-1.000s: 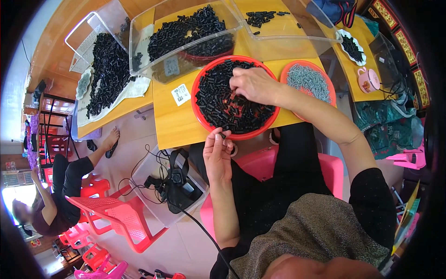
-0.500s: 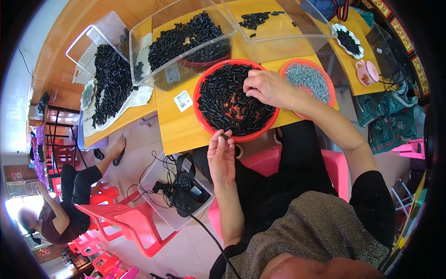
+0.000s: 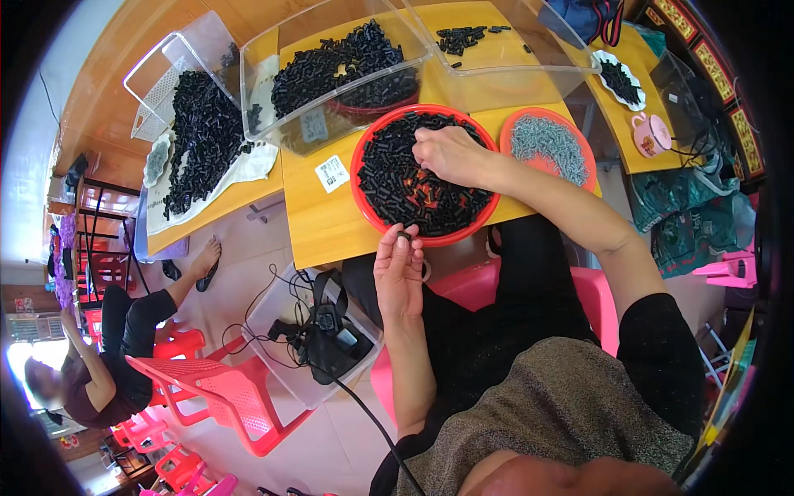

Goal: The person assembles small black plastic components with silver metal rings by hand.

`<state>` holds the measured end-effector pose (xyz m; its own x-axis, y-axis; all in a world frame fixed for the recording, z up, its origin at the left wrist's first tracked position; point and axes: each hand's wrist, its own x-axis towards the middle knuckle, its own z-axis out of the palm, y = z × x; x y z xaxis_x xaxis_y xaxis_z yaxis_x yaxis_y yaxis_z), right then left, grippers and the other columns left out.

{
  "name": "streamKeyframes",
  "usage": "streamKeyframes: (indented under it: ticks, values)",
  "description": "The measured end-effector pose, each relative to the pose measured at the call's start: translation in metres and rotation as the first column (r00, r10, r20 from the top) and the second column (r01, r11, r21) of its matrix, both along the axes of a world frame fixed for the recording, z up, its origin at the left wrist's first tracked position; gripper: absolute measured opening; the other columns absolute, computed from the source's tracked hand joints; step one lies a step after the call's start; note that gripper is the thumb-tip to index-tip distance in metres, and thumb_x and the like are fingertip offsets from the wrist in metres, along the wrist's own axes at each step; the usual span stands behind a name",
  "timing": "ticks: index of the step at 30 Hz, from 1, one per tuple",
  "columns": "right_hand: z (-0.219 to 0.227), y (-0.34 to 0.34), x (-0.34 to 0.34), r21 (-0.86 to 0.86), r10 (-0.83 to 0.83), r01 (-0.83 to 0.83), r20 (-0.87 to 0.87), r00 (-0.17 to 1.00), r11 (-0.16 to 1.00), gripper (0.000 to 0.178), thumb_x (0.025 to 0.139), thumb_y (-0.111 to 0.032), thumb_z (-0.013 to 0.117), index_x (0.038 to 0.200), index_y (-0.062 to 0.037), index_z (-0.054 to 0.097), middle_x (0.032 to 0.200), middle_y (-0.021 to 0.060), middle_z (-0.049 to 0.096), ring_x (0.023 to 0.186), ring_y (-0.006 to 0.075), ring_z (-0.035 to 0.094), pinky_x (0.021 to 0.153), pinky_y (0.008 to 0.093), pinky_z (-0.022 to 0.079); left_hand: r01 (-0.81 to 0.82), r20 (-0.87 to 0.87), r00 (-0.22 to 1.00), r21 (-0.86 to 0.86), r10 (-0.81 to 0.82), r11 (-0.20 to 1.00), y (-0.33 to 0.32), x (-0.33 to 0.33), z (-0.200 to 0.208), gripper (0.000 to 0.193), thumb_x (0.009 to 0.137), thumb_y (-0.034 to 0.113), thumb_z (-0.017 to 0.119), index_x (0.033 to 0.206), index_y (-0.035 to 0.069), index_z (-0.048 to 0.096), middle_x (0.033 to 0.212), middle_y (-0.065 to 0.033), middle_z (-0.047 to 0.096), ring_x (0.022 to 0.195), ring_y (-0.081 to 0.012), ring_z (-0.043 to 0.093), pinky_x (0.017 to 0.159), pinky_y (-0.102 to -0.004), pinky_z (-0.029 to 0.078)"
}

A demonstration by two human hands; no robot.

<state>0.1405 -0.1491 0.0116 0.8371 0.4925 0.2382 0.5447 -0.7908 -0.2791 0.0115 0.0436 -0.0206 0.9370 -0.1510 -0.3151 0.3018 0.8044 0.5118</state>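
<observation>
A red basin (image 3: 438, 240) full of small black cylindrical pieces (image 3: 387, 174) sits on the yellow table, its red bottom showing in the middle. Between the fingertips of my left hand (image 3: 399, 269), at the basin's near rim, is a small black piece (image 3: 404, 236). My right hand (image 3: 451, 155) reaches over the far part of the heap, fingers bent together and pointing down into it; whatever they may hold is hidden. To the right of the basin, an orange-red dish (image 3: 542, 169) carries many small silver screws (image 3: 552, 139).
Behind the basin stand clear plastic bins (image 3: 294, 150) with more black pieces. Another black pile (image 3: 198, 145) lies on white cloth at the left. A white label (image 3: 332, 174) is on the table. Below are a cable-filled box (image 3: 285, 364) and a pink chair (image 3: 223, 397). Another person (image 3: 91, 364) sits far left.
My right hand has moved left across the black pieces. My left hand keeps its piece near the rim, having turned slightly. The view has shifted a little.
</observation>
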Motion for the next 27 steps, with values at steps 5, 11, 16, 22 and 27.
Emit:
streamKeyframes:
  ticks: [5, 11, 16, 22, 27]
  values:
    - [0.004, 0.004, -0.002, -0.138, 0.033, -0.030, 0.020, 0.999, 0.990, 0.008, 0.073, -0.009, 0.063, 0.068, -0.0037, 0.061, 0.079, 0.0123, 0.056, 0.072, 0.0312, 0.060, 0.061, 0.0427, 0.046, 0.002, -0.010, 1.000, 0.005, -0.002, 1.000, 0.000, 0.000, 0.000, 0.024, 0.091, 0.006, 0.055, 0.115, 0.004, 0.055, 0.107, -0.0127, 0.063, 0.081, -0.0123, 0.062, 0.072, -0.0218, 0.052]
    - [-0.002, 0.005, 0.002, -0.116, 0.013, -0.018, -0.045, 0.999, 0.993, 0.007, 0.073, -0.010, 0.062, 0.069, -0.0039, 0.062, 0.079, 0.0127, 0.056, 0.072, 0.0326, 0.060, 0.061, 0.0434, 0.047, 0.001, -0.016, 1.000, 0.010, -0.001, 1.000, -0.001, 0.001, 0.003, 0.023, 0.092, 0.008, 0.054, 0.114, 0.004, 0.055, 0.108, -0.0129, 0.063, 0.081, -0.0123, 0.062, 0.070, -0.0214, 0.052]
    - [0.012, -0.002, -0.004, 0.239, 0.045, -0.039, -0.019, 0.999, 0.970, 0.009, 0.073, -0.010, 0.065, 0.074, -0.0016, 0.061, 0.072, 0.0112, 0.060, 0.066, 0.0271, 0.062, 0.059, 0.0365, 0.049, 0.025, -0.018, 1.000, -0.005, -0.025, 1.000, -0.001, 0.000, 0.005, 0.023, 0.093, 0.011, 0.053, 0.116, 0.006, 0.054, 0.110, -0.0111, 0.062, 0.080, -0.0116, 0.062, 0.068, -0.0212, 0.052]
    - [0.049, 0.018, -0.075, 0.635, 0.114, 0.181, -0.396, 0.911, 0.751, 0.009, 0.077, -0.008, 0.068, 0.077, -0.0005, 0.063, 0.065, 0.0018, 0.063, 0.058, 0.0035, 0.056, 0.052, 0.0202, 0.043, 0.009, 0.000, 1.000, -0.031, -0.009, 0.999, -0.001, 0.000, 0.005, 0.025, 0.094, 0.012, 0.052, 0.119, 0.009, 0.052, 0.115, -0.0104, 0.061, 0.080, -0.0102, 0.061, 0.065, -0.0196, 0.050]
    - [0.041, 0.032, -0.109, 0.674, 0.158, 0.233, -0.466, 0.871, 0.701, 0.008, 0.079, -0.004, 0.067, 0.085, 0.0007, 0.063, 0.069, 0.0029, 0.064, 0.063, 0.0045, 0.059, 0.056, 0.0191, 0.045, -0.008, -0.032, 0.999, -0.043, 0.006, 0.999, -0.006, -0.002, 0.009, 0.023, 0.093, 0.011, 0.053, 0.116, 0.009, 0.054, 0.102, -0.0055, 0.063, 0.077, -0.0091, 0.060, 0.063, -0.0180, 0.048]
